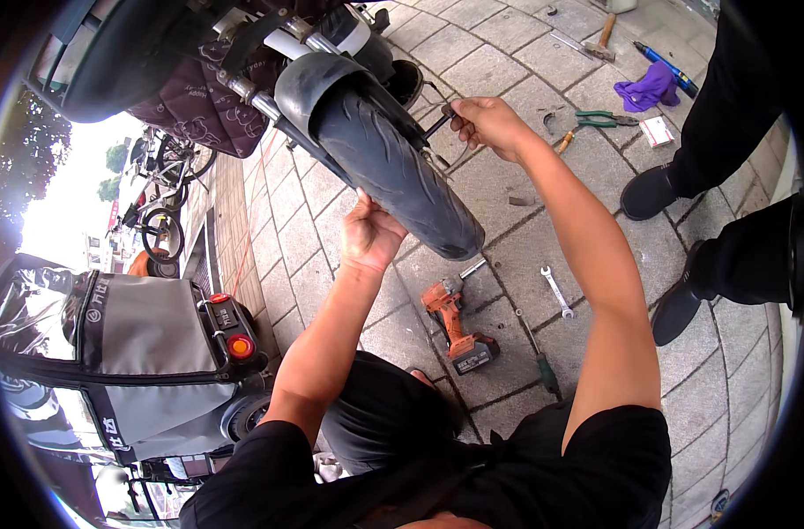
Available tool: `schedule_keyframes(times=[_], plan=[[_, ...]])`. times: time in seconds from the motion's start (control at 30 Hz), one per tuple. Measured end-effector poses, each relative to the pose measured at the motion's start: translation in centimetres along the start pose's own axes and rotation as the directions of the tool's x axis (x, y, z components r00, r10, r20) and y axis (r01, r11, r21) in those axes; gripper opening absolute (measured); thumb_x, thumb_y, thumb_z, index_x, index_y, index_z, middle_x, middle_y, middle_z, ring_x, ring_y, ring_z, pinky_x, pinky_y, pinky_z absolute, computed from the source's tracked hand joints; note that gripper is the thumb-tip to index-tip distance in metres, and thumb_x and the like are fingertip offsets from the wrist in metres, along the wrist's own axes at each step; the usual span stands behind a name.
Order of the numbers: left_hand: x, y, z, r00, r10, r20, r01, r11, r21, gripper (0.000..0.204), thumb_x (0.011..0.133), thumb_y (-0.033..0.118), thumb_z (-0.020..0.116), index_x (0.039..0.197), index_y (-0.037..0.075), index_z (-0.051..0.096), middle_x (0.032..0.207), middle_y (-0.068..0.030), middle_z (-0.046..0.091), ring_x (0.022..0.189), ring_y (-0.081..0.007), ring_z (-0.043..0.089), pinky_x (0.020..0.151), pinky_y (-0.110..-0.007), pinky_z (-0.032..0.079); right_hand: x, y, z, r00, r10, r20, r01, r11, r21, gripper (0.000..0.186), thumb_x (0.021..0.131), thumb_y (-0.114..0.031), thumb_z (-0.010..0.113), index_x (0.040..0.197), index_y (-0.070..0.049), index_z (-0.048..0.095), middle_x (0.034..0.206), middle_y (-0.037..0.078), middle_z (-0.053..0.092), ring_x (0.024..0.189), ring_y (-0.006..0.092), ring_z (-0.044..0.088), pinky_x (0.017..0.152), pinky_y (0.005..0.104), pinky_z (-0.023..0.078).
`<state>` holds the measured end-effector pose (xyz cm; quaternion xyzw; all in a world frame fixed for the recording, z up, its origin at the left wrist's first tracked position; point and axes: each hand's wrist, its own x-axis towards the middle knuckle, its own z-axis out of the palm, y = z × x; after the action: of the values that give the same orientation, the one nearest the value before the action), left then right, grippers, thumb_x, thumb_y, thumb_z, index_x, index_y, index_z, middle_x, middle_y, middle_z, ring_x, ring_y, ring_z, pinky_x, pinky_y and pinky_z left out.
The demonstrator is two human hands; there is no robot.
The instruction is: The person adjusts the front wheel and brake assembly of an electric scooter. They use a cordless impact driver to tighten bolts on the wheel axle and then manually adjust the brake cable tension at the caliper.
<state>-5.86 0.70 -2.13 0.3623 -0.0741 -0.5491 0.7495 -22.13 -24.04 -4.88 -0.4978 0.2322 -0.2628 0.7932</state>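
The front wheel (389, 163) of a scooter, with a black treaded tyre under a dark mudguard (307, 86), stands in front of me. My left hand (372, 233) is at the tyre's left side, fingers curled against its edge; some fingertips are hidden there. On the wheel's other side, my right hand (490, 128) pinches a small dark part (446, 112) with a thin cable running from it. Its exact kind is hard to make out. Below the tyre, an orange cordless impact wrench (453, 326) with a long socket lies on the paving.
A spanner (557, 293) and a green-handled screwdriver (546, 372) lie on the right. Farther off are pliers (605, 119), a purple cloth (647, 85), a small box (657, 132) and a hammer (603, 40). Another person's shoes (651, 192) stand nearby. A grey covered vehicle (155, 326) is parked left.
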Motion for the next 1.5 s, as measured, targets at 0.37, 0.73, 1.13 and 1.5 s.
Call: schedule_keyframes(times=[0.37,0.73,1.13,1.5], plan=[[0.3,0.5,-1.7,0.998,-0.043,0.052,0.045,0.998,-0.048,0.039,0.101,0.015,0.051,0.137,0.001,0.059,0.141,-0.0151,0.065,0.133,-0.0344,0.059,0.119,-0.056,0.041,0.2,0.1,-0.8,0.984,-0.03,0.176,0.016,0.997,0.081,0.029,0.104,-0.03,0.069,0.105,-0.001,0.07,0.083,0.002,0.065,0.069,0.0108,0.057,0.058,0.0265,0.046],[-0.7,0.4,-0.4,0.978,-0.084,0.19,0.12,0.976,-0.184,0.041,0.099,0.005,0.048,0.137,-0.005,0.059,0.141,-0.0213,0.064,0.132,-0.0371,0.059,0.12,-0.054,0.041,-0.3,-0.5,3.3,0.985,-0.073,-0.155,-0.01,0.88,-0.475,0.055,0.103,-0.047,0.057,0.068,-0.004,0.056,0.06,0.003,0.047,0.059,0.0167,0.041,0.058,0.0396,0.04],[-0.7,0.2,0.1,0.998,-0.063,-0.032,0.058,0.991,-0.125,0.043,0.105,0.042,0.058,0.131,0.007,0.059,0.14,-0.013,0.058,0.139,-0.0395,0.05,0.109,-0.074,0.038,-1.6,-3.1,4.9,0.966,0.22,-0.135,-0.257,0.865,-0.431,0.05,0.103,-0.052,0.056,0.074,-0.011,0.055,0.063,-0.003,0.047,0.051,0.0084,0.037,0.045,0.0293,0.024],[-0.6,1.1,-0.3,0.995,-0.086,0.057,0.093,0.987,-0.128,0.043,0.108,0.034,0.055,0.13,-0.002,0.055,0.151,-0.0239,0.039,0.149,-0.0465,0.035,0.117,-0.077,0.033,-1.4,-1.8,2.3,0.986,0.076,0.146,-0.03,0.956,-0.292,0.036,0.104,-0.044,0.061,0.091,-0.011,0.059,0.075,-0.004,0.048,0.056,0.0056,0.039,0.047,0.0242,0.026]])
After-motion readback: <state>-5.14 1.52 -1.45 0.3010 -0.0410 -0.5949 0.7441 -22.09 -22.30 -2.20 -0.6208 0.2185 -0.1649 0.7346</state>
